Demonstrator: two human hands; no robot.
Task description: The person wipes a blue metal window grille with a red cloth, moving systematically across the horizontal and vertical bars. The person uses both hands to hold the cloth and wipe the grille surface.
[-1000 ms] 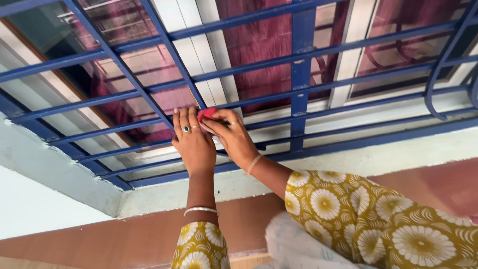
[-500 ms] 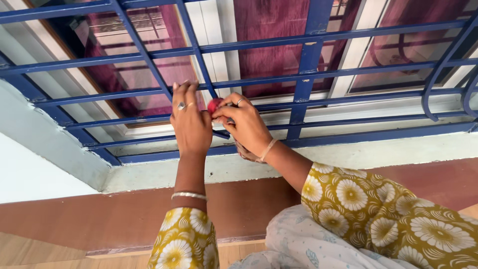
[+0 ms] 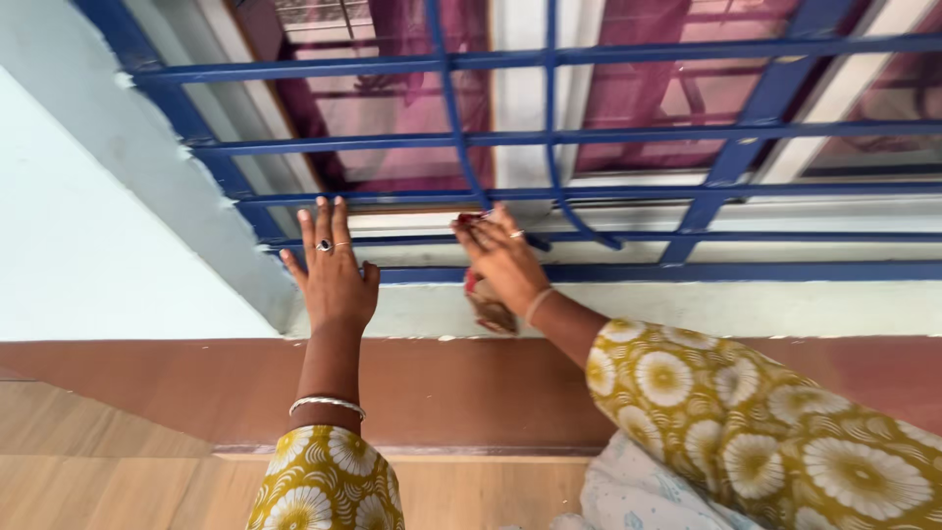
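A small red and brownish cloth (image 3: 483, 294) is gripped by the right hand (image 3: 505, 260), with the fingers closed around it. The upper part of the cloth is pressed against a low horizontal bar of the blue window grille (image 3: 549, 191), and the loose end hangs below the palm, in front of the pale sill (image 3: 687, 306). The left hand (image 3: 332, 275) is laid flat against the lowest bars near the left corner of the grille; its fingers are spread open and nothing is held in it.

The step in hand is judged to be the wiping of the lower bars. For the next move, a steady sliding of the cloth along the bar seems to be required, while the body is supported by the left hand.

No package, label or sign is seen. Behind the grille only a white window frame (image 3: 520, 98) and a dark pink curtain (image 3: 412, 103) are visible.
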